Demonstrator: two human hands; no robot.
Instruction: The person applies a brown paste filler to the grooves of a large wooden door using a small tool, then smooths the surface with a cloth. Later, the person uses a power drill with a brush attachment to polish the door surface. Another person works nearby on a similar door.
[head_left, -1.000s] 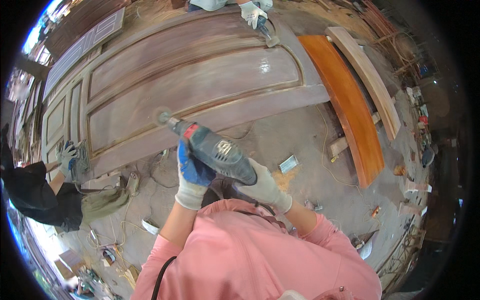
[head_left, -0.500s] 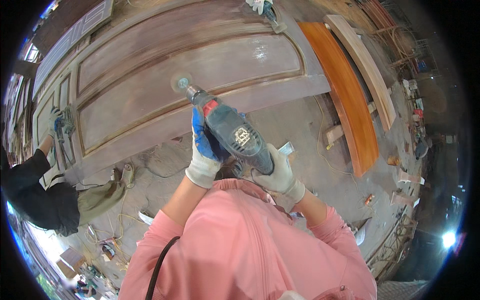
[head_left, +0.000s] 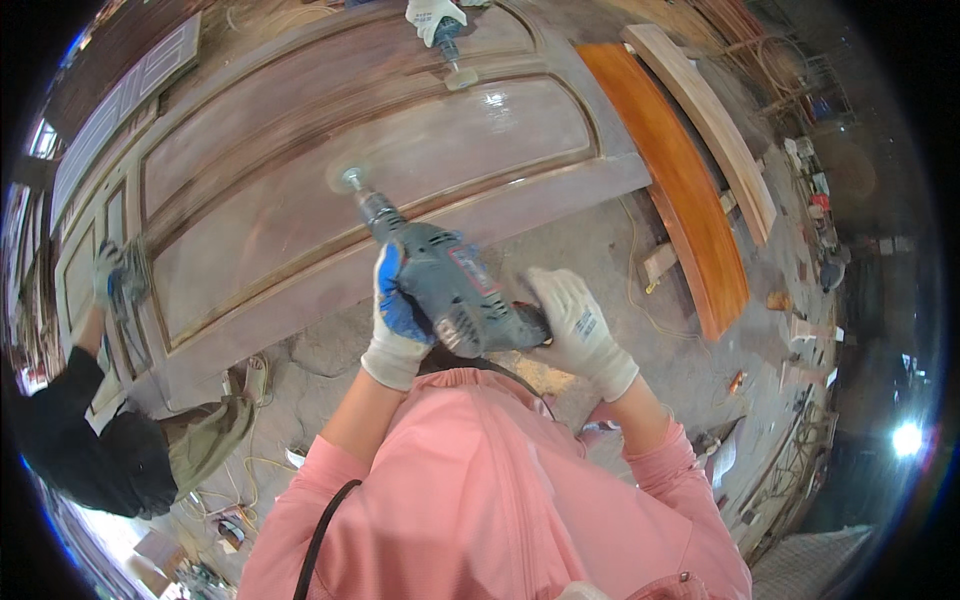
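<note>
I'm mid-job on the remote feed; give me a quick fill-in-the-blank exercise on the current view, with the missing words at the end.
1. The right hand, at the power drill's rear handle, is farther from the round tip than the ____ hand.
2. The pale board lies to the ____ of the glossy orange board.
3. The wearer's jacket is ____.
4. The co-worker at the left edge wears a ____ top.

Missing words: left; right; pink; black.

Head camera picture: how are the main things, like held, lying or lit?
Power tool: held, its tip blurred, seemingly spinning.
Left hand: gloved, wrapped around the tool.
Right hand: gloved, touching the tool, grip unclear.
Panelled door: lying, partly shiny.
Orange board: lying down, glossy.
Pale board: lying beside it.
Bright light: lit.
</note>
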